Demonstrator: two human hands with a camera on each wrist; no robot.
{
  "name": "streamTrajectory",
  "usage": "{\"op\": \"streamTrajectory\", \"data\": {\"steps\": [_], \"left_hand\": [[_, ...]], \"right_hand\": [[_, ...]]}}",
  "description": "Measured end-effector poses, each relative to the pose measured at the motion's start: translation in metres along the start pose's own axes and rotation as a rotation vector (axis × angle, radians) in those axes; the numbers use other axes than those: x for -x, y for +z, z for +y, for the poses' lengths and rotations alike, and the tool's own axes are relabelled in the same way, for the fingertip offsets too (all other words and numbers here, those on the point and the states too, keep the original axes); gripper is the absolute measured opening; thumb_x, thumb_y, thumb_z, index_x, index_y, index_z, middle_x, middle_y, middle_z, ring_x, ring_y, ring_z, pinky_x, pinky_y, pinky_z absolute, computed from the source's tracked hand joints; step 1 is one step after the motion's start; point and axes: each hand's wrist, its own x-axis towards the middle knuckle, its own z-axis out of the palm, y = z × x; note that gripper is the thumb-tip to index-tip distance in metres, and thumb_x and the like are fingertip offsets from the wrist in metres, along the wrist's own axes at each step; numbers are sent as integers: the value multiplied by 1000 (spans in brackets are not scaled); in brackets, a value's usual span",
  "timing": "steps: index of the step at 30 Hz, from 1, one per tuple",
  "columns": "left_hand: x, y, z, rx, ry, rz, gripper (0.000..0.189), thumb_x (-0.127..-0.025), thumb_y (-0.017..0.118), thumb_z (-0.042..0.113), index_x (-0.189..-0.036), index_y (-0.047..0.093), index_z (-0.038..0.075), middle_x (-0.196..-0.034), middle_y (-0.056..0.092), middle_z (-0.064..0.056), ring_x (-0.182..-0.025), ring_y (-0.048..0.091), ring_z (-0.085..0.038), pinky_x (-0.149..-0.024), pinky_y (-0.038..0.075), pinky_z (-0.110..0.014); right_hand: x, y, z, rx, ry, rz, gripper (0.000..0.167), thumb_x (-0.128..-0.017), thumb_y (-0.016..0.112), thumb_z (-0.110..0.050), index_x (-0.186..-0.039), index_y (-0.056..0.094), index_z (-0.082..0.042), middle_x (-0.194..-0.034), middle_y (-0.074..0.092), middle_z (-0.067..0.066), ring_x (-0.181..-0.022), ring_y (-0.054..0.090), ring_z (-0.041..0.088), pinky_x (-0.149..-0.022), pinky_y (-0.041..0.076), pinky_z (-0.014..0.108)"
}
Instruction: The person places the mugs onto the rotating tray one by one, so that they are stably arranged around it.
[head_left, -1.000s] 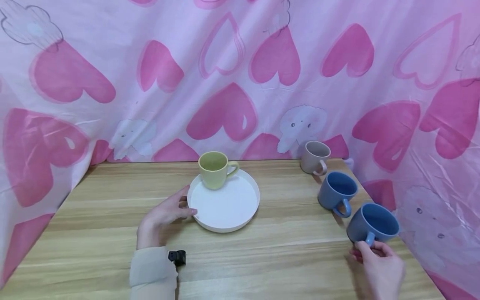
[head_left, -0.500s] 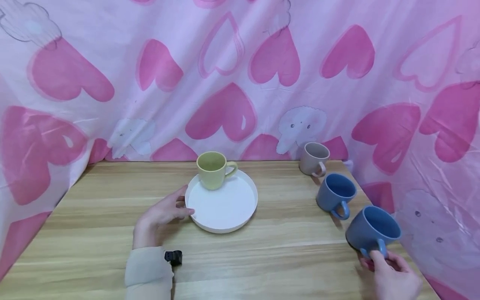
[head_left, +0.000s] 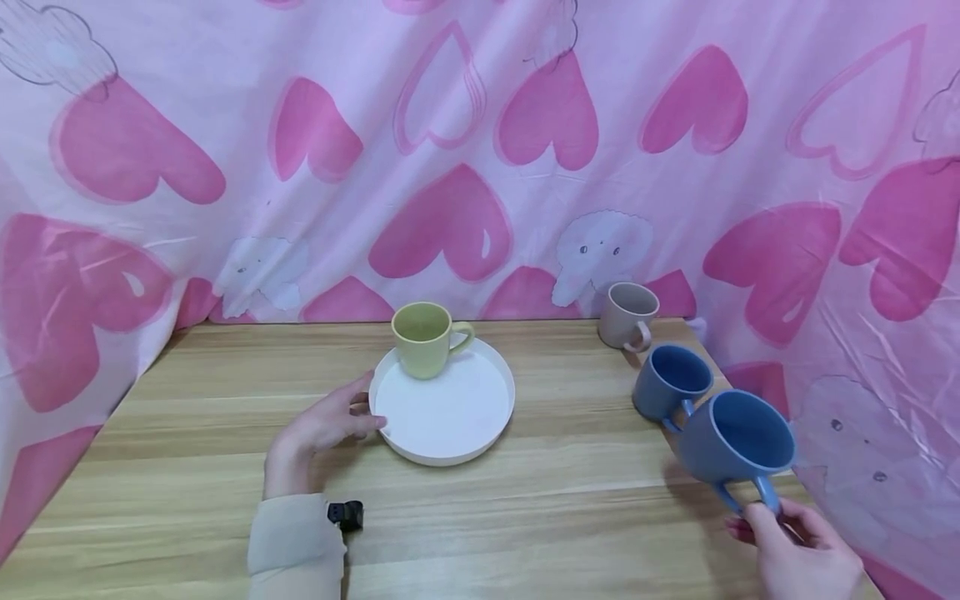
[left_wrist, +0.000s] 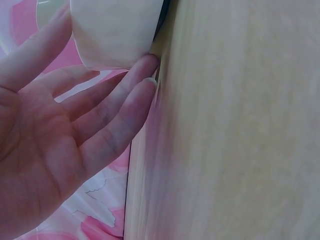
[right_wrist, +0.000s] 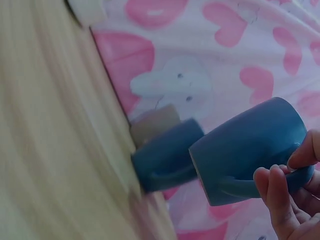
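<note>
Above the table (head_left: 555,517) hangs a mug (head_left: 716,454); handle (head_left: 766,492) nearward.

A pale, wood-grained rectangular tabletop (head_left: 555,517) bears a shallow, round white plate (head_left: 450,417) with a low rim, left of its middle. Toward the far right corner stand a greyish-beige handled mug (head_left: 620,325) and, just nearer, a matte blue handled mug (head_left: 660,393), both upright.

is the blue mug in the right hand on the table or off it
Off: in the right wrist view the mug is clear of the table, the cloth showing between them; the right hand grips its handle.
</note>
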Motion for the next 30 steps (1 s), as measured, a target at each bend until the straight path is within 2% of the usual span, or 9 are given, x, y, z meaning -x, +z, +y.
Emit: {"op": "streamTrajectory", "data": {"steps": [4, 10, 17, 22, 25, 30], "left_hand": [[-1, 1, 0, -8, -7, 8, 83, -91, 69, 13, -156, 19, 8, -145, 40, -27, -123, 49, -36, -91, 52, -42], [-1, 0, -2, -18, 19, 5, 79, -92, 68, 10, -155, 22, 6, -143, 43, -27, -125, 48, -38, -88, 53, -40], [0, -1, -2, -17, 2, 15, 79, -92, 68, 9, -154, 20, -1, -138, 47, -30, -121, 52, -37, -88, 54, -40], [0, -2, 0, -40, 32, 22, 72, -93, 66, 6, -151, 25, -5, -134, 51, -30, -119, 54, -38, -89, 54, -42], [0, -4, 1, -67, 32, 46, 68, -93, 65, 5, -149, 29, -7, -129, 55, -30, -112, 59, -35, -90, 53, -43], [1, -4, 0, -93, 18, 70, 66, -93, 64, 6, -147, 30, -10, -125, 57, -30, -107, 62, -31, -91, 53, -43]], "right_hand": [[10, 9, -8, -101, -49, -44, 8, -82, 73, 4, -84, 70, -4, -68, 68, -5, -48, 65, 13, -48, 54, 20], [29, 31, -20, -215, -161, -110, 6, -81, 69, 12, -86, 67, 9, -70, 69, 6, -48, 65, 18, -50, 56, 24], [46, 54, -31, -182, -189, -253, 6, -84, 69, 9, -90, 67, 10, -75, 70, 11, -53, 67, 20, -58, 58, 24], [53, 76, -37, -172, -188, -323, 4, -85, 67, 8, -89, 67, 8, -77, 69, 14, -55, 67, 22, -58, 58, 27], [54, 91, -36, -167, -186, -357, 4, -85, 67, 7, -86, 67, 4, -78, 69, 14, -55, 67, 22, -58, 58, 29], [54, 114, -29, -157, -239, -427, 6, -86, 64, 7, -85, 66, 1, -75, 66, 15, -55, 66, 22, -58, 59, 30]]}}
